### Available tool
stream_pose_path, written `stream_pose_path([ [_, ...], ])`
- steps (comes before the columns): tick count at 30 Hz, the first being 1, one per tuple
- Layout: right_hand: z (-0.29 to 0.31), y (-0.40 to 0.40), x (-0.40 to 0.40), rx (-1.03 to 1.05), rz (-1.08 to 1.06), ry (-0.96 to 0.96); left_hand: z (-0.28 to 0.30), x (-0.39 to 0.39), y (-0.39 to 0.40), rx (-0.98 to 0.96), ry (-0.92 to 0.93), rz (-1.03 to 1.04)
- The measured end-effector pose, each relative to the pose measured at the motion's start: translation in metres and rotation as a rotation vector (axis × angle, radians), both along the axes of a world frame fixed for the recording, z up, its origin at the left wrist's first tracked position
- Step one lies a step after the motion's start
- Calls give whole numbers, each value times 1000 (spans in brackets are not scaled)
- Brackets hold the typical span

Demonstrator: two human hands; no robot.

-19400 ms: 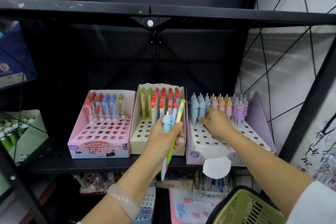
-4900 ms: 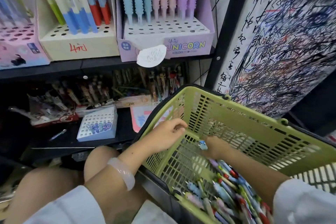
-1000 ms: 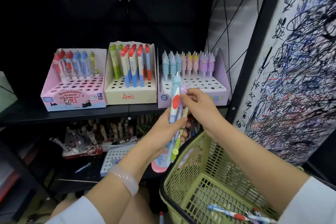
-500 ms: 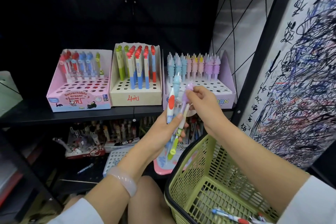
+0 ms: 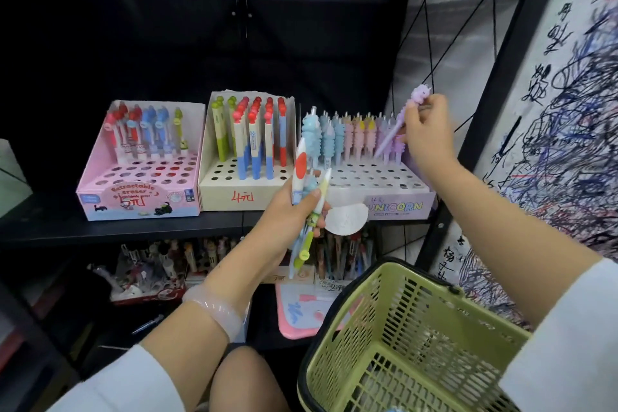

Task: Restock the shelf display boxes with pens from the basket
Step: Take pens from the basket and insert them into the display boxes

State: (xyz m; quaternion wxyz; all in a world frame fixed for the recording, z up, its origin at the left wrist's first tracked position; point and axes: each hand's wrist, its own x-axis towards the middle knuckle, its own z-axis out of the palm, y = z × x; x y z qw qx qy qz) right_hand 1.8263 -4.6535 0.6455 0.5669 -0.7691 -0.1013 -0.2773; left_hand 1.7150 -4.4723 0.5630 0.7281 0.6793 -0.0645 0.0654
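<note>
My right hand pinches a purple unicorn pen, tilted with its tip down over the back right rows of the purple UNICORN display box. My left hand grips a bunch of pens upright in front of that box: a blue unicorn pen, a white and red one, a green-tipped one. A cream box with red, blue and green pens stands in the middle of the shelf. A pink eraser-pen box is at the left. The green basket sits at the lower right.
The boxes stand on a black metal shelf under a black upper shelf. A lower shelf holds more pen packs and a pink board. A scribbled test-paper wall is at the right. A white round tag hangs on the unicorn box.
My right hand has pulled the purple unicorn pen out of the bunch in my left hand and carried it up and right, over the unicorn box.
</note>
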Motion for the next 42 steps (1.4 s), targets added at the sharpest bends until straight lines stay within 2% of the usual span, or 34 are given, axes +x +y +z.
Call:
stream_pose_path([
  [5, -11, -15, 30, -342, -165, 38, 10, 11, 3, -91, -7, 26],
  [8, -23, -19, 40, -388, -149, 94, 10, 15, 4, -80, -5, 40],
  [13, -29, -17, 49, -455, -100, 79, 11, 21, 3, -45, 16, 69],
  [16, -31, -19, 55, -554, -38, 198, 11, 21, 3, -60, 25, 70],
  [20, -38, -21, 55, -684, -93, 310, 11, 21, 4, -68, 24, 58],
  [22, -35, -19, 53, -716, -160, 301, 12, 21, 5, -68, 23, 52],
  [25, -21, -5, 37, -559, -270, 80, 12, 20, 4, -46, 16, 28],
  [27, -8, 16, 19, -386, -30, 43, 12, 21, 3, -29, 1, 12],
  [30, 0, 55, -12, -222, 477, 238, 12, 19, 3, -7, -7, 17],
  [33, -2, 78, -25, -233, 623, 268, 13, 17, 5, 0, -9, 18],
  [36, 6, 86, -23, -105, 567, 216, 13, 14, 12, 7, 5, 12],
  [39, 25, 78, -9, 90, 359, 115, 12, 11, 22, 20, 3, 31],
  [42, 25, 63, 9, 20, 167, 38, 12, 12, 31, -3, -9, 80],
])
